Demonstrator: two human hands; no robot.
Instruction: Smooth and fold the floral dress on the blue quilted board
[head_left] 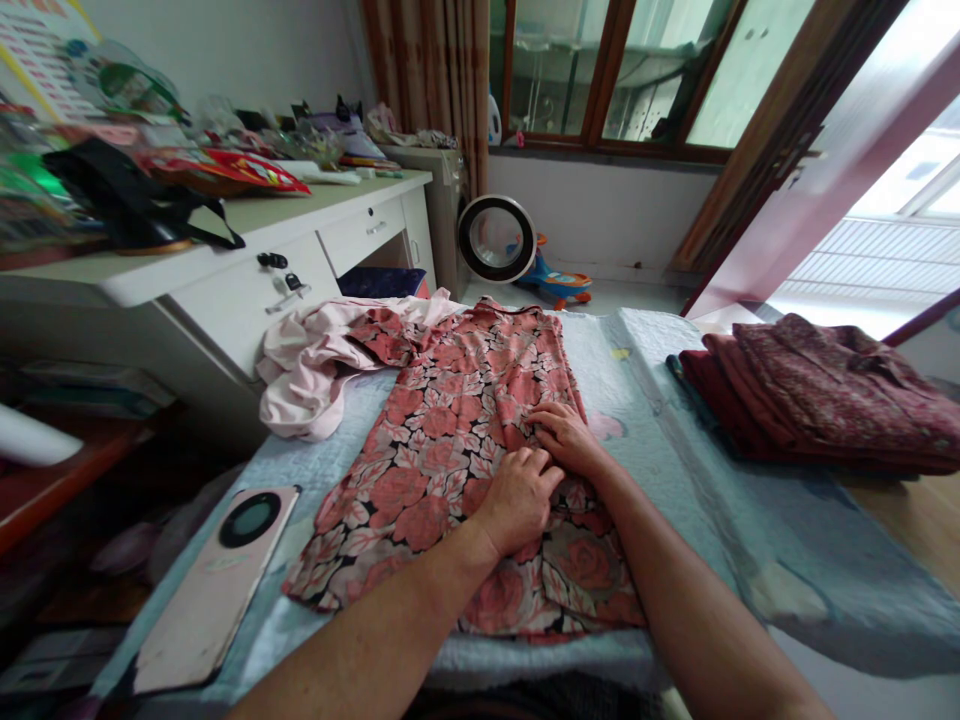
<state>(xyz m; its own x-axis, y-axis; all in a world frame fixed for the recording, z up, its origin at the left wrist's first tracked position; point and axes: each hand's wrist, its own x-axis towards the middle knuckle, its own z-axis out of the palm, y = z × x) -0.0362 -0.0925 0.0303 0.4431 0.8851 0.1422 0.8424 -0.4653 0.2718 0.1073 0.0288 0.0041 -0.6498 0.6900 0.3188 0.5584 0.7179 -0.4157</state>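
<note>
A red, grey and black floral shirt point(435, 440) lies spread on the bed, its collar at the far end and one short sleeve out to the left. My left hand point(519, 500) rests on the front of the shirt with curled fingers closed on the cloth. Just beyond and to the right, my right hand point(568, 438) lies on the same cloth with its fingers stretched out and slightly apart. The left fingertips come close to the right hand. What lies under the fingers is hidden.
A pale pink garment point(307, 370) is bunched beside the shirt's sleeve. A light pink phone-shaped board point(214, 590) lies on the light blue quilt point(645, 480) at left. Folded dark red clothes point(817, 395) are stacked at right. A cluttered white desk point(285, 235) stands left.
</note>
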